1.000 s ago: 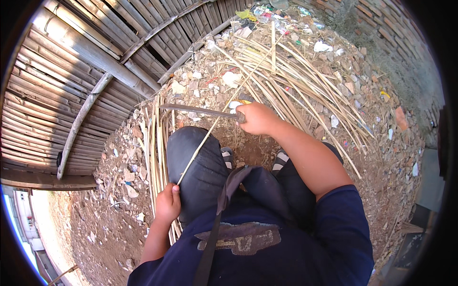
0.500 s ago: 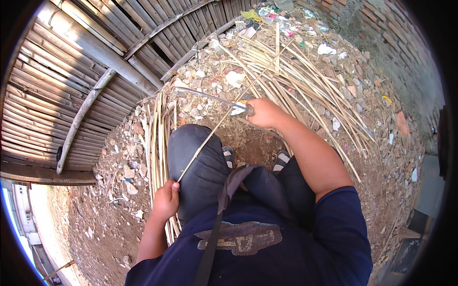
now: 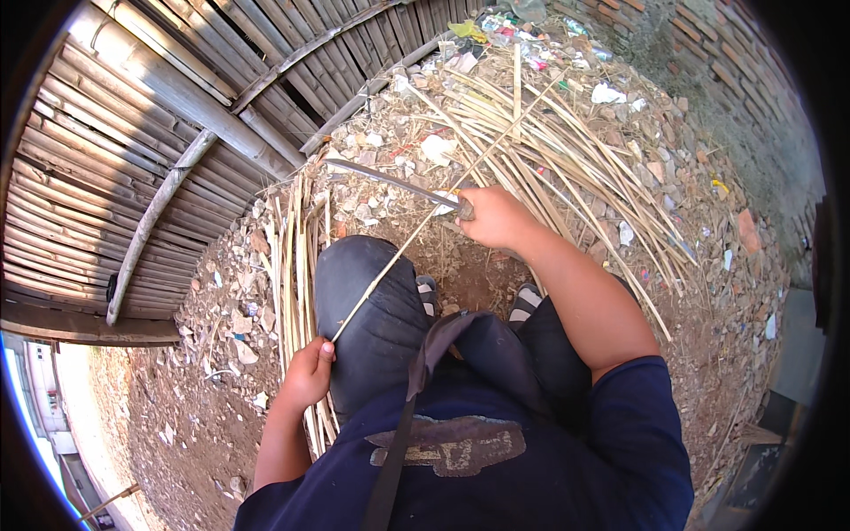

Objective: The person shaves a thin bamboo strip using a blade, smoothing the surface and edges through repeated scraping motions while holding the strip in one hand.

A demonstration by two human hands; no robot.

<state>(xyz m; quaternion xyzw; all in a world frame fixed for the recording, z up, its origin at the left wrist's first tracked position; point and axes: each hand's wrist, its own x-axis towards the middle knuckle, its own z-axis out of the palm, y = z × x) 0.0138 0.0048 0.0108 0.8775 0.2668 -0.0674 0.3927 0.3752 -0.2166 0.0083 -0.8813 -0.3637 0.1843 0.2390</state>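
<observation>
Long thin pale bamboo strip (image 3: 416, 239), running diagonally from lower left to upper right across a dark-trousered knee (image 3: 372, 310). Lower end pinched in the left hand (image 3: 308, 376), fingers curled shut around it just beside the knee's outer side. Further up, crossed by a long dark metal knife blade (image 3: 390, 180), lying nearly level and pointing left. Blade's handle gripped in the right hand (image 3: 496, 217), closed in a fist, at the spot where blade and strip meet. Beyond that, upper part of the strip reaching on toward a loose heap of pale split bamboo sticks (image 3: 549, 150) fanned out over the ground at upper right. Along the left side of the knee, a neat bundle of straight pale bamboo slivers (image 3: 297, 265) lying lengthwise on the dirt. Underfoot, dry brown earth strewn with rubble and scraps (image 3: 221, 301); striped sandals (image 3: 527, 301) showing between the legs. At upper left, a wall of weathered bamboo poles (image 3: 133, 115). At upper right, a rough brick wall (image 3: 708, 53). In the foreground, dark blue shirt (image 3: 496, 451) with a dark strap (image 3: 403, 425) across the chest.
</observation>
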